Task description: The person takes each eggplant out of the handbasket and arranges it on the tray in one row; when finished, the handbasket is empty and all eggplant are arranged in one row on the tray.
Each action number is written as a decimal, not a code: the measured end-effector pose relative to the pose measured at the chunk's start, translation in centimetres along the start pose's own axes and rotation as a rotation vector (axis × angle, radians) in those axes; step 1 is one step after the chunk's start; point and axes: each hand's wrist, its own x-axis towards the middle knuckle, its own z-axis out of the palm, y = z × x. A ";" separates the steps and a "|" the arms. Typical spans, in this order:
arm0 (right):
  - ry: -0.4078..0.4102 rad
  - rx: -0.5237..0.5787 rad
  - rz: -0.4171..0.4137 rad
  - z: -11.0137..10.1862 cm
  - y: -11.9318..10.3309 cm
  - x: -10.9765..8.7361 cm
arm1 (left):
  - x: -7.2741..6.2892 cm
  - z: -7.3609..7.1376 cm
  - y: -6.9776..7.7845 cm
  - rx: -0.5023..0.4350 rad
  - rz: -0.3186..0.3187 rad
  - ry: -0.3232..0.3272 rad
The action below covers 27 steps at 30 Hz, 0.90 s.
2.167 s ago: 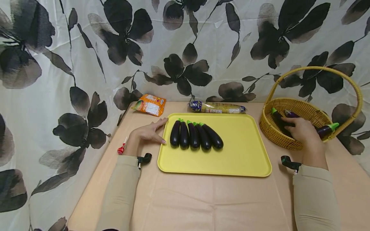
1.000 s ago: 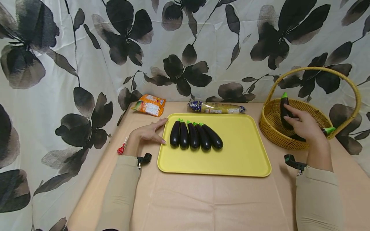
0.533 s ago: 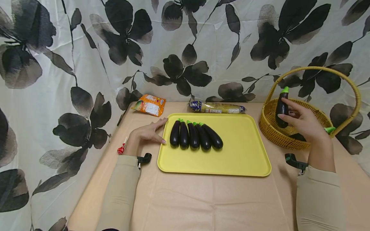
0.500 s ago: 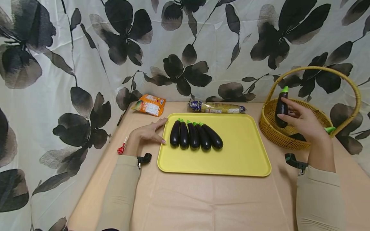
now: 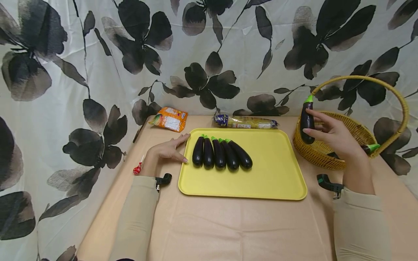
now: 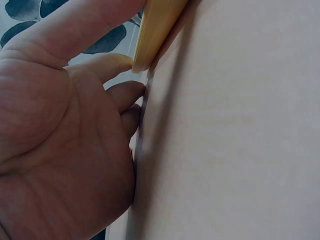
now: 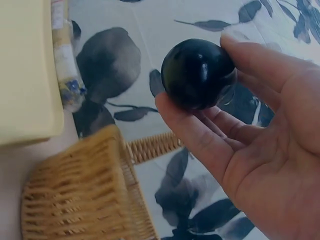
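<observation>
My right hand (image 5: 336,136) pinches an eggplant (image 5: 307,121) between thumb and fingers, its green stem end up, over the left rim of the wicker basket (image 5: 318,157). In the right wrist view the eggplant (image 7: 197,72) shows its rounded dark end. Another eggplant (image 5: 371,148) lies in the basket, partly hidden by my right hand. My left hand (image 5: 166,149) rests with its fingers extended at the left edge of the yellow tray (image 5: 271,170); the left wrist view shows fingers touching the tray rim (image 6: 155,35). Several eggplants (image 5: 219,154) lie side by side on the tray's left half.
Behind the tray lie an orange packet (image 5: 169,119) and a long yellow-and-blue packet (image 5: 245,121). A red-wrapped lollipop (image 5: 137,169) is beside my left wrist. The basket's tall handle (image 5: 405,108) arches above it. Floral fabric hangs behind the table.
My right hand has gripped an eggplant in the basket, lifted it out and moved it left over the basket's rim. My left hand and the tray have stayed in place.
</observation>
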 end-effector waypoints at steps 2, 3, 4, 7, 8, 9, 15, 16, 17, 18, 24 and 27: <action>-0.019 -0.003 -0.005 0.5 -0.4 0.1 | 0.0 0.0 0.0 0.001 -0.001 -0.002; -0.034 0.001 -0.005 0.7 -0.6 0.3 | 0.0 -0.1 0.1 0.002 -0.001 -0.003; -0.048 0.002 -0.002 1.0 -0.8 0.3 | 0.0 -0.1 0.1 0.003 0.000 -0.004; -0.089 -0.013 0.002 1.8 -1.2 0.7 | 0.0 -0.1 0.1 0.001 0.005 -0.006; -0.099 -0.024 0.004 2.0 -1.3 0.8 | 0.0 -0.1 0.0 -0.002 0.007 -0.006; -0.111 -0.030 0.003 2.3 -1.4 1.0 | 0.0 -0.1 0.0 -0.002 0.009 -0.007; -0.174 -0.043 -0.031 4.0 -1.7 1.9 | 0.1 -0.1 -0.1 -0.001 0.009 -0.004; -0.181 -0.041 -0.034 4.2 -1.7 2.0 | 0.1 -0.1 -0.1 0.000 0.007 -0.003; -0.185 -0.041 -0.036 4.5 -1.8 2.0 | 0.0 0.0 -0.1 0.002 0.006 -0.003; -0.189 -0.036 -0.036 4.7 -1.8 2.1 | 0.0 0.0 -0.1 0.003 0.004 -0.002; -0.211 -0.013 -0.027 6.2 -2.1 2.4 | 0.0 -0.1 -0.1 0.001 0.004 -0.003; -0.230 -0.035 -0.040 6.9 -2.2 2.5 | 0.1 -0.1 -0.1 0.001 0.005 -0.004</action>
